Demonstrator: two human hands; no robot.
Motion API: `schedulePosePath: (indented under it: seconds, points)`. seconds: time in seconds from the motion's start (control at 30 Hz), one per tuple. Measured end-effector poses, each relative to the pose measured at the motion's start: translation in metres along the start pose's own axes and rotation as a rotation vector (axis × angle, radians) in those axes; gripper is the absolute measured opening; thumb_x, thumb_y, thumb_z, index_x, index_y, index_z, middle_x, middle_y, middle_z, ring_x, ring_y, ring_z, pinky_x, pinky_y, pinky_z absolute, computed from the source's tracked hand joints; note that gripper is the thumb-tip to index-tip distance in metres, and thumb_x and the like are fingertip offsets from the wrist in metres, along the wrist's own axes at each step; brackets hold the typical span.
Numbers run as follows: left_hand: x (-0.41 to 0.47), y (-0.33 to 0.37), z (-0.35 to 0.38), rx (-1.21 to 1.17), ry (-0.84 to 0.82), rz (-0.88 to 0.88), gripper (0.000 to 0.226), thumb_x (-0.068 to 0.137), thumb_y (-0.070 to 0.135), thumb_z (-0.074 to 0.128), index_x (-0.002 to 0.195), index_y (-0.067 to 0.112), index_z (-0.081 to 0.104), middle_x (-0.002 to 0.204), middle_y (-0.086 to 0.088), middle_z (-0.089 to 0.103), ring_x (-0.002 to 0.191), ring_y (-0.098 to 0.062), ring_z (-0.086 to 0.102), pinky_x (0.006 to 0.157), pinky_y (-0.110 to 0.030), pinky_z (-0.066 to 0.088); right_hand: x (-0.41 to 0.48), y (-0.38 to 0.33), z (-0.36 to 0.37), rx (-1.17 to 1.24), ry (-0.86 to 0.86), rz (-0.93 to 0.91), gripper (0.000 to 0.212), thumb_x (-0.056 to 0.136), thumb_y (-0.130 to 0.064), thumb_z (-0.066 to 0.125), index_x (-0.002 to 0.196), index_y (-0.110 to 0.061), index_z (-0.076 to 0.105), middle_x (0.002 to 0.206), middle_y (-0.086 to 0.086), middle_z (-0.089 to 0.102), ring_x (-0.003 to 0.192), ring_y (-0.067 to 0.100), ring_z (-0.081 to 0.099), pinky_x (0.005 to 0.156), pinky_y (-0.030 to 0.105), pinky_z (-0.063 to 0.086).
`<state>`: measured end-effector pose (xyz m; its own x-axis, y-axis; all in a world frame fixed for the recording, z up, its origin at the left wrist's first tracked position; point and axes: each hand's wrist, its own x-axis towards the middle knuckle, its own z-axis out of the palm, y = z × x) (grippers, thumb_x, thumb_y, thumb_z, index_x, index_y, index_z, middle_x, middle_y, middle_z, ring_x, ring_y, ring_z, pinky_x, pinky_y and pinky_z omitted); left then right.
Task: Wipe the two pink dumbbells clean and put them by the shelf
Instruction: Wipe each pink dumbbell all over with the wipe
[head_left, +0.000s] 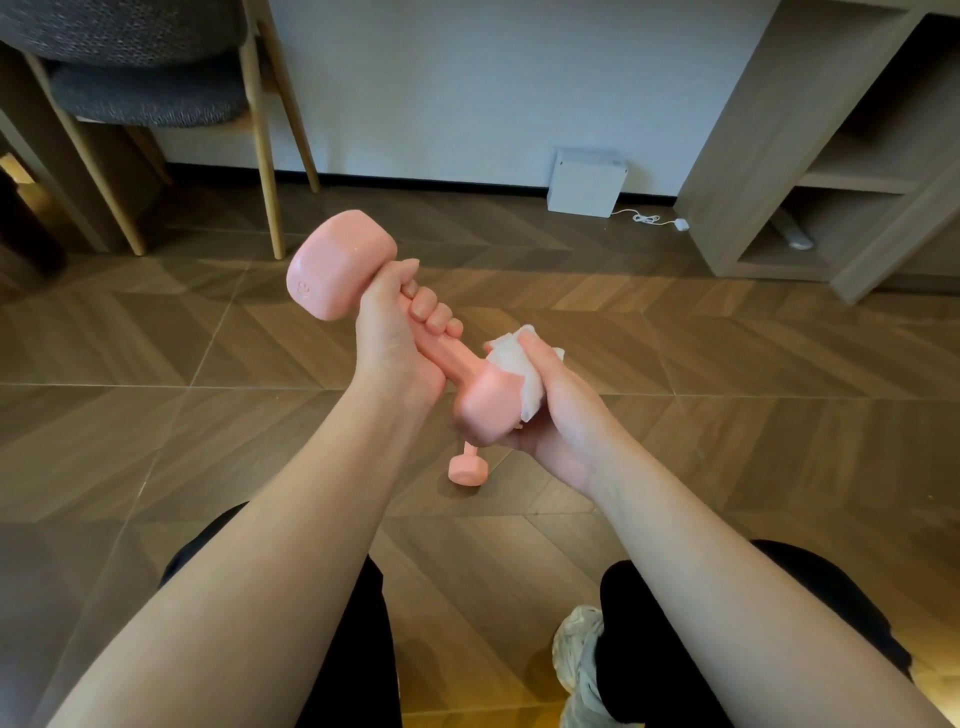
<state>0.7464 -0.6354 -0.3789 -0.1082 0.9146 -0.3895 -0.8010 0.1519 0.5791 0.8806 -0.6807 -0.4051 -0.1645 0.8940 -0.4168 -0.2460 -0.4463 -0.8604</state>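
Beneath us spreads the brown wood-grain herringbone floor (156, 364), matt and hard. At its far right stands the pale wooden open shelf unit (753, 156), ahead and to the right of both our hands, so our right arm is the nearer one to it. Held clear of the floor in front of us is the pink smooth-coated dumbbell with blocky rounded heads (337, 265). Its long axis slants from the far upper left down to the near lower right, one head up and away, the other low and close to us. The second pink dumbbell (467, 470) lies on the floor directly below, largely hidden behind the held one; only one head and a stub of handle show. Our left hand (395, 332) is clamped round the slim handle just under the upper head, fingers curled fully about it. Our right hand (550, 405) cups the lower head, fingers and thumb closed on the crumpled white wipe (511, 353), which presses against that head's right face. We judge this head is being wiped, and the next stroke should run up the axis toward the handle. The coating looks slick, so the left grip must be firm.
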Motion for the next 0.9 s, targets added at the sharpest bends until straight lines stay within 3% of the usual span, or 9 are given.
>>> schedulePosePath:
  seconds: [0.1,0.2,0.37,0.47,0.53,0.63,0.73,0.8,0.9]
  points:
    - [-0.001,0.0,-0.001,-0.002,0.0,0.002,0.036,0.092,0.017,0.056,0.061,0.02,0.036,0.053,0.004,0.027,0.045,-0.012,0.027,0.049,-0.025,0.031,-0.006,-0.001,0.0,-0.01,-0.151,0.057,0.045,0.087,-0.047,0.064,0.119,-0.015,0.059,0.101,0.014,0.068,0.089,0.03,0.065,0.081,0.051,0.056]
    - [0.0,-0.001,-0.001,-0.016,0.03,0.006,0.033,0.092,0.017,0.057,0.064,0.018,0.039,0.054,0.004,0.032,0.046,-0.012,0.031,0.051,-0.025,0.034,-0.004,0.003,0.0,-0.008,-0.151,-0.002,0.056,0.089,-0.041,0.067,0.132,-0.011,0.048,0.104,0.016,0.065,0.086,0.03,0.066,0.072,0.047,0.058]
    - [0.002,-0.007,-0.001,-0.055,0.153,-0.036,0.023,0.088,0.019,0.065,0.071,0.016,0.049,0.056,0.004,0.046,0.047,-0.01,0.043,0.053,-0.023,0.043,-0.004,0.007,0.004,-0.188,-0.063,-0.261,0.042,0.09,-0.038,0.064,0.119,-0.01,0.052,0.092,0.01,0.063,0.08,0.027,0.062,0.069,0.046,0.052]
    - [0.003,-0.008,-0.003,-0.047,0.175,-0.054,0.03,0.089,0.021,0.064,0.068,0.018,0.043,0.051,0.006,0.037,0.043,-0.01,0.035,0.048,-0.022,0.037,-0.005,0.007,0.008,-0.211,0.023,-0.198,0.052,0.087,-0.055,0.061,0.108,-0.007,0.056,0.091,0.014,0.06,0.08,0.028,0.057,0.069,0.047,0.045]
    - [0.003,-0.008,-0.003,-0.037,0.139,-0.049,0.033,0.09,0.022,0.062,0.065,0.019,0.04,0.05,0.006,0.033,0.042,-0.01,0.031,0.048,-0.023,0.033,-0.007,0.002,0.011,-0.159,0.08,-0.128,0.033,0.093,-0.049,0.055,0.087,-0.018,0.067,0.087,0.013,0.057,0.079,0.025,0.055,0.071,0.043,0.046]
    - [0.002,-0.006,-0.002,-0.038,0.093,-0.038,0.034,0.091,0.022,0.059,0.064,0.019,0.038,0.05,0.006,0.03,0.042,-0.01,0.029,0.047,-0.023,0.031,-0.006,-0.002,0.009,-0.122,0.084,-0.068,0.043,0.096,-0.044,0.052,0.06,-0.029,0.071,0.084,0.011,0.054,0.08,0.024,0.055,0.075,0.042,0.051]
    - [0.003,-0.005,-0.002,-0.058,0.08,-0.029,0.035,0.092,0.02,0.057,0.064,0.02,0.036,0.05,0.007,0.028,0.042,-0.011,0.027,0.048,-0.023,0.03,-0.007,-0.005,0.006,-0.075,0.029,-0.005,0.044,0.093,-0.06,0.05,0.084,-0.025,0.074,0.091,0.013,0.059,0.086,0.027,0.06,0.088,0.055,0.053]
    - [0.005,-0.003,-0.001,-0.076,0.083,-0.024,0.035,0.092,0.019,0.056,0.063,0.02,0.036,0.051,0.006,0.026,0.042,-0.012,0.026,0.049,-0.024,0.029,-0.008,-0.007,0.002,0.0,-0.037,0.066,0.053,0.09,-0.064,0.051,0.11,-0.017,0.068,0.099,0.016,0.06,0.09,0.032,0.06,0.077,0.055,0.059]
    - [0.006,-0.001,-0.002,-0.092,0.094,-0.012,0.035,0.091,0.019,0.056,0.063,0.019,0.036,0.052,0.006,0.026,0.042,-0.012,0.026,0.05,-0.024,0.028,-0.01,-0.006,-0.002,0.035,-0.164,0.102,0.045,0.09,-0.05,0.06,0.118,-0.015,0.061,0.109,0.018,0.055,0.103,0.038,0.06,0.072,0.051,0.058]
